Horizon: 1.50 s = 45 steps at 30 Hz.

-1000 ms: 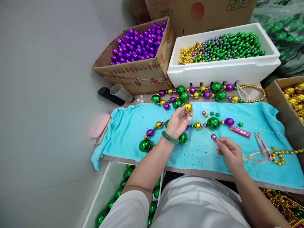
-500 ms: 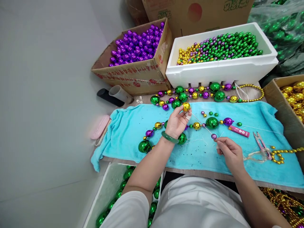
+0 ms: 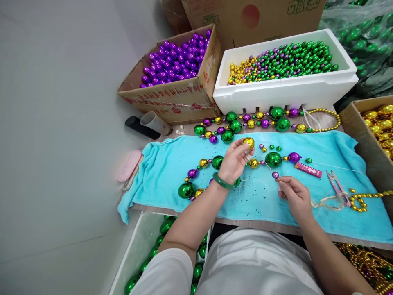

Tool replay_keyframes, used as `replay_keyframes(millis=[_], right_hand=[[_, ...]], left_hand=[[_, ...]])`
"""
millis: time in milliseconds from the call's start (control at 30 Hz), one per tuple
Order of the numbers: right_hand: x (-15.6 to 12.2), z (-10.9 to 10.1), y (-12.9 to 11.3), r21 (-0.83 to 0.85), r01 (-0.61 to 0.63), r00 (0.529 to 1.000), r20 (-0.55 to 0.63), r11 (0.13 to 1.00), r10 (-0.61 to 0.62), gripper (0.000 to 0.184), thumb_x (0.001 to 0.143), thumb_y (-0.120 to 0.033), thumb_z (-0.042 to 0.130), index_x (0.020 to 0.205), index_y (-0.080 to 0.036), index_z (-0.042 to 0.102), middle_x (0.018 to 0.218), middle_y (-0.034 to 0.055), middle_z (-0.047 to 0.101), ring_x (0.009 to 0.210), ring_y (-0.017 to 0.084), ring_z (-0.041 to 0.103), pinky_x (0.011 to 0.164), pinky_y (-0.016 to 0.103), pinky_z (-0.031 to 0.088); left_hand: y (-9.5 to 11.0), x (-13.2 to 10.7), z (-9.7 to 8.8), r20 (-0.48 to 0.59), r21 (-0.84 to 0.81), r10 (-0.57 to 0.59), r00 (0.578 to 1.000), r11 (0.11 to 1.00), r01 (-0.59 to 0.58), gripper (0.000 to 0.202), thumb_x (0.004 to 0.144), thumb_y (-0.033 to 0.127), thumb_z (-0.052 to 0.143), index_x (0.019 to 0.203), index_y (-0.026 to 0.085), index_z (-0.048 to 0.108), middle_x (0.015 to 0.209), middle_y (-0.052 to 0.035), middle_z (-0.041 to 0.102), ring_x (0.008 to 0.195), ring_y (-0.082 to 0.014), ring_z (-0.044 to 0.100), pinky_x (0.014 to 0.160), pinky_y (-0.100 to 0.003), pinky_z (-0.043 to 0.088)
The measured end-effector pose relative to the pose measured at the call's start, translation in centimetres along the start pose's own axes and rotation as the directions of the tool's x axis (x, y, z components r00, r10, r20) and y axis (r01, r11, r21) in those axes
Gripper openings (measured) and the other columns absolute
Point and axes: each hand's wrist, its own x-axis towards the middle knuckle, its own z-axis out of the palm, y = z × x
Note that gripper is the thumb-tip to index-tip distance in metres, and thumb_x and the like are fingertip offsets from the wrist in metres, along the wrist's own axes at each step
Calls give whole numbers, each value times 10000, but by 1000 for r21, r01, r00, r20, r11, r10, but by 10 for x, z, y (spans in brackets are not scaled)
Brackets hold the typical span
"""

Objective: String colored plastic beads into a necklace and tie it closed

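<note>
My left hand [image 3: 235,160], a green bangle on its wrist, is closed on a shiny gold bead [image 3: 248,142] above the blue towel [image 3: 166,164]. A thin string [image 3: 264,162] runs from that bead down to a small purple bead [image 3: 275,175]. Just beside the purple bead, the fingertips of my right hand [image 3: 295,197] pinch the string. Under and behind my left hand lies a strand of green, gold and purple beads [image 3: 186,190], partly hidden by the hand. Several small loose beads [image 3: 272,147] rest beyond the strand.
A cardboard box of purple beads [image 3: 172,98] and a white foam box of small beads [image 3: 285,94] stand behind the towel. A finished-looking bead necklace [image 3: 282,124] lies before them. Pink snips [image 3: 339,188] and a pink packet [image 3: 308,170] lie at right.
My left hand has moved right with the gold bead, closer to the purple bead, and the string span between them is shorter. My right hand has barely moved.
</note>
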Motion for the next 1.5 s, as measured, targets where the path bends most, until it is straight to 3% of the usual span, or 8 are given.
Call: replay_keyframes(millis=[267,367,533,800,867,1000,1067,1500], right_hand=[[7,0,-2,46,-23,998,-57,999,26,220,789,-384,629,847,-171,640,539,-27,541,493,103,483,462,231,386],[10,-6,-5,91,23,993,-117,996,-13,192,805,-362,617,853,-176,630,558,-28,545,507,100,489,471,226,384],[17,-19,-10,196,83,970,-241,977,-34,170,780,-330,648,863,-183,627,592,-31,556,500,86,498,458,209,377],[16,-29,-11,185,86,964,-263,979,-35,176,784,-333,657,882,-187,639,564,-34,543,495,92,501,446,203,364],[14,-32,-10,181,87,966,-256,980,-39,159,792,-327,658,871,-189,647,553,-34,546,491,89,492,444,202,354],[9,-33,-7,140,65,977,-212,988,-34,136,812,-317,647,858,-190,660,564,-27,556,501,89,483,454,210,354],[7,-30,-6,120,51,983,-180,991,-29,135,820,-317,641,851,-188,662,569,-26,552,512,90,482,466,215,361],[4,-9,-7,64,23,995,-98,998,-16,171,831,-339,612,843,-173,651,552,-23,535,519,95,468,478,226,354]], left_hand=[[-14,-13,10,220,338,-170,961,937,88,344,628,137,766,932,177,610,897,-16,638,765,-124,612,743,-278,474],[-4,3,12,314,664,-224,923,746,-45,259,648,124,744,897,170,689,893,-45,656,752,-135,586,747,-270,444],[-7,66,23,452,803,166,876,351,-481,153,677,83,675,729,216,728,882,-56,667,936,-197,572,964,-300,354],[-39,111,35,518,853,-121,847,6,-521,134,623,73,671,674,189,713,791,-63,700,919,-236,592,994,-383,352],[-31,108,34,461,887,-71,885,85,-455,151,687,101,642,798,168,720,869,-69,702,905,-212,600,928,-358,405],[-1,90,29,284,637,-104,953,764,-106,251,817,184,574,1053,188,661,865,-36,677,773,-127,620,733,-268,472],[13,78,25,266,388,-190,945,919,76,238,848,192,550,1065,196,647,816,-27,666,737,-113,632,686,-245,477],[27,41,17,124,90,-265,956,963,255,141,878,173,520,856,102,640,729,-60,673,653,-121,642,621,-238,494]])
